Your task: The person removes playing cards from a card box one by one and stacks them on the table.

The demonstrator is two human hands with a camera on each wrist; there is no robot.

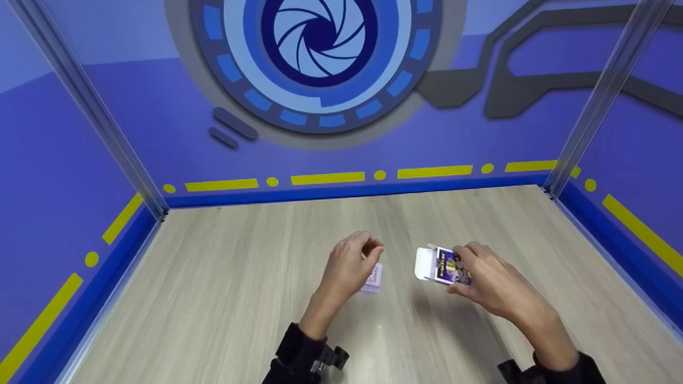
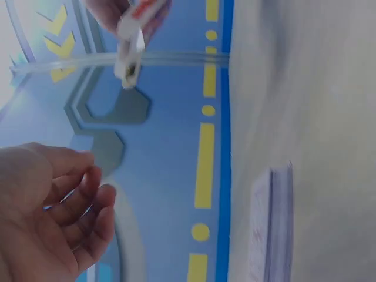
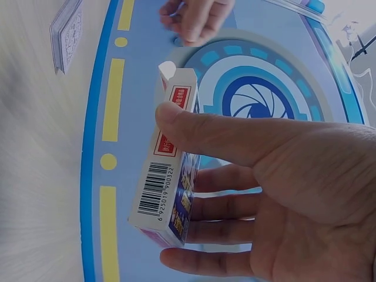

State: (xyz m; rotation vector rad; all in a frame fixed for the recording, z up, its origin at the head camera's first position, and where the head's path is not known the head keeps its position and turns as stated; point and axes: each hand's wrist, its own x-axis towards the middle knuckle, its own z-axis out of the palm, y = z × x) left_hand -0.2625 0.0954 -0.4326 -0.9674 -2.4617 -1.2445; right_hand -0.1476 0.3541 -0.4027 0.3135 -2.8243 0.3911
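The right hand (image 1: pixel 491 280) is holding the open card box (image 1: pixel 440 265) in a thumb-and-fingers grip above the table (image 1: pixel 224 298), while the left hand (image 1: pixel 349 266), loosely curled and empty, is hovering over the deck of cards (image 1: pixel 373 278), so seemingly the deck needs picking up.

Bare wooden tabletop (image 1: pixel 224 298) stretches wide to the left of the card stack (image 1: pixel 373 278), and behind it too, right up to the back wall (image 1: pixel 160 133). In front of the stack, more bare wood. On the stack's right there's a gap of table, then the card box (image 1: pixel 440 265), gripped in the right hand (image 1: pixel 493 282), blocks that side. The left hand (image 1: pixel 349 266) hovers directly over the stack, fingers loosely curled, barring the way from above.
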